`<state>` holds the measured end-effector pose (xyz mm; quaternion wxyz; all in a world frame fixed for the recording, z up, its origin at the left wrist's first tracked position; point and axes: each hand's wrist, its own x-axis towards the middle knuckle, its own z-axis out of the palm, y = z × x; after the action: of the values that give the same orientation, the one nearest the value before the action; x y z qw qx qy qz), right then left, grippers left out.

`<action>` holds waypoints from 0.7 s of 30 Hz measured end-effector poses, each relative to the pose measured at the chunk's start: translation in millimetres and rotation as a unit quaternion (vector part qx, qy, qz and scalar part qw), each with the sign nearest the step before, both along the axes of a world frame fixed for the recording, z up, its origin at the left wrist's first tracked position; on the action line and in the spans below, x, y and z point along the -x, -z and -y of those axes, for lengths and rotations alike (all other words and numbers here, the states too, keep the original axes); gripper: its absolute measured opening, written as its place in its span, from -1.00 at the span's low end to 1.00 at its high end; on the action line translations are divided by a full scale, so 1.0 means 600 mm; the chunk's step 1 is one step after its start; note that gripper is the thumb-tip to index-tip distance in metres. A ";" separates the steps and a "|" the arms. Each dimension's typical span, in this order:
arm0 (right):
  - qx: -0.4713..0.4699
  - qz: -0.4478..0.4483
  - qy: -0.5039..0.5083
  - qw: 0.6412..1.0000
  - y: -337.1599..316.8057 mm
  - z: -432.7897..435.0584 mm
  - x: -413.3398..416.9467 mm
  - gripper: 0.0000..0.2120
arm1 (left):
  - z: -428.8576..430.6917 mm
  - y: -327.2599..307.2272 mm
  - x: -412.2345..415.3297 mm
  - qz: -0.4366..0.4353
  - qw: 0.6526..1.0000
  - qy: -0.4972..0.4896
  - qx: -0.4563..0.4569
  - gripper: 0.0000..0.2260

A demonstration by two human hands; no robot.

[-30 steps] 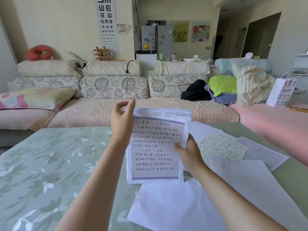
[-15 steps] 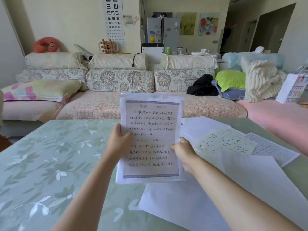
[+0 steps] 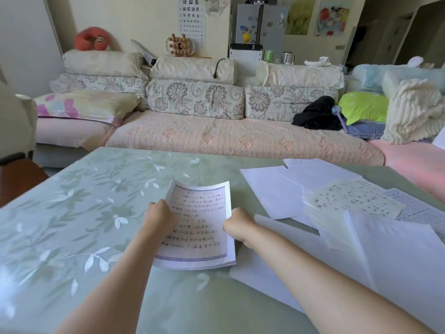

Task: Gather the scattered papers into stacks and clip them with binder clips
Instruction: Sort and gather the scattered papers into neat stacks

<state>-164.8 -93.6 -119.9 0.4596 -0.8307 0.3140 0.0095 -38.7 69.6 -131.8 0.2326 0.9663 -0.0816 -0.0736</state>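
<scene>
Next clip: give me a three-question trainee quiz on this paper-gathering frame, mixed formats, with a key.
1. True or false: both the left hand and the right hand grip the small stack of white sheets with the purple-bordered handwritten page on top.
2. Multiple choice: the loose white and handwritten papers still to be gathered lie where on the green leaf-patterned table? A) left of the held stack B) right of the held stack C) on the sofa
3. Fill in: the number of binder clips visible is ____.

Key: 1 true; 2 B; 3 none.
</scene>
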 end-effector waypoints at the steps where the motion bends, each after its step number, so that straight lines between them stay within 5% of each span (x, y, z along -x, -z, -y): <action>1: 0.023 -0.010 -0.003 1.000 0.000 0.002 0.000 -0.85 | -0.004 0.005 0.000 0.005 0.999 0.011 -0.043 -0.69; 6: 0.083 -0.048 -0.071 0.993 -0.003 0.005 0.006 -0.95 | 0.005 -0.001 0.021 0.052 0.986 0.073 -0.143 -0.56; 10: 0.128 -0.025 -0.099 0.987 -0.019 0.037 0.029 -0.95 | 0.053 -0.020 0.050 0.117 0.983 0.129 -0.065 -0.56; 13: 0.173 -0.019 -0.096 0.980 -0.031 0.096 0.057 -0.65 | 0.101 -0.032 0.085 0.137 0.968 0.210 0.008 -0.54; 16: 0.190 -0.054 -0.082 0.977 -0.033 0.162 0.102 -0.59 | 0.148 -0.035 0.123 0.107 0.949 0.298 0.008 -0.48; 21: 0.251 -0.165 -0.087 0.950 -0.019 0.217 0.146 -0.11 | 0.203 -0.011 0.170 0.023 0.919 0.377 -0.114 -0.13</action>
<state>-252.2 -224.0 -108.6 0.1760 -0.9301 0.3042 0.1070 -140.9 -52.0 -125.1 0.0743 0.8853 -0.4362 -0.1427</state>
